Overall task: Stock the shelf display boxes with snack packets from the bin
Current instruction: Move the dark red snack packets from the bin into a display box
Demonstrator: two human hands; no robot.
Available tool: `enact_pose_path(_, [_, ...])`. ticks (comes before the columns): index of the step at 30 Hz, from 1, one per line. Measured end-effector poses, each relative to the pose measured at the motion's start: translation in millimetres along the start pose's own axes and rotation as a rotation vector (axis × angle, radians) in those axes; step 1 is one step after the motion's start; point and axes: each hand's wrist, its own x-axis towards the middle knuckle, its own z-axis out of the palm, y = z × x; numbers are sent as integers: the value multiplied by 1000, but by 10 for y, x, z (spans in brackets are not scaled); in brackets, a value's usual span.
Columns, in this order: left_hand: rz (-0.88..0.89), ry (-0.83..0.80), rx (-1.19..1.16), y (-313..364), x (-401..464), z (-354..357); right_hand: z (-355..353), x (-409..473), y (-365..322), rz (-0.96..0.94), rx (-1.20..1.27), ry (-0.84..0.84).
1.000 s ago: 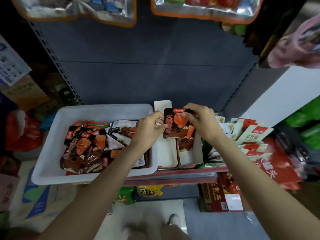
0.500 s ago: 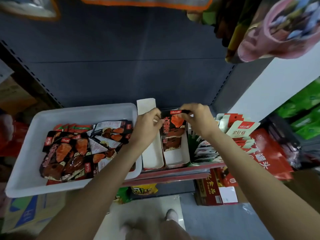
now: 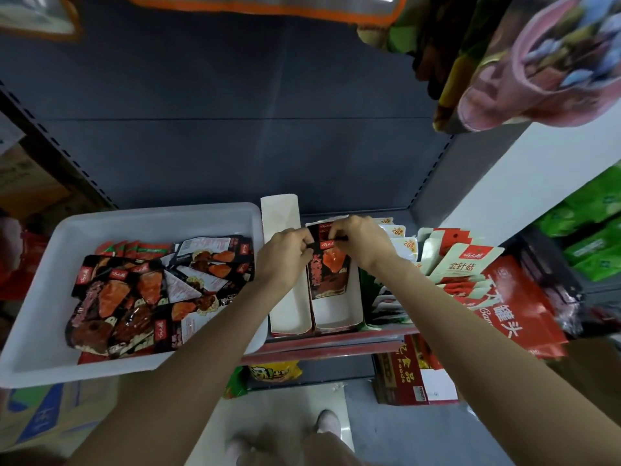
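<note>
A black and orange snack packet point(image 3: 327, 272) stands tilted inside the right white display box point(image 3: 337, 317) on the shelf. My left hand point(image 3: 285, 253) pinches the packet's top left corner and my right hand point(image 3: 358, 240) pinches its top right edge. Another packet shows just behind it in the same box. The left display box point(image 3: 289, 311) beside it is white inside, with its tall back flap upright. The white bin point(image 3: 43, 290) at the left holds several more black and orange packets point(image 3: 141, 294), lying loose and overlapping.
White and red packets point(image 3: 457, 260) stand in boxes to the right, with a large red bag point(image 3: 517, 311) beyond them. The red shelf edge point(image 3: 336, 344) runs below the boxes. Bags hang overhead at the top right. My shoes show on the floor below.
Both hands have lowered the packet from above the boxes down into the right display box. The view shifted, so the bin sits further left and lower.
</note>
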Motion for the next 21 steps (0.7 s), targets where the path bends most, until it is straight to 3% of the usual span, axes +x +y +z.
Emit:
enact_pose_path(4, [22, 27, -46, 20, 0, -57, -64, 21, 6, 43, 207, 13])
enact_pose_path(10, [-23, 171, -120, -331, -198, -365, -10, -66, -308, -10, 278, 88])
enact_pose_path(14, [-84, 237, -143, -763, -397, -548, 222, -13, -668, -60, 348, 26])
enact_pose_path(17, [-188, 214, -106, -1164, -527, -656, 444, 47, -1006, -113, 339, -13])
enact_pose_path(21, [-332, 48, -36, -1733, -702, -783, 836, 142, -1427, -144, 280, -85])
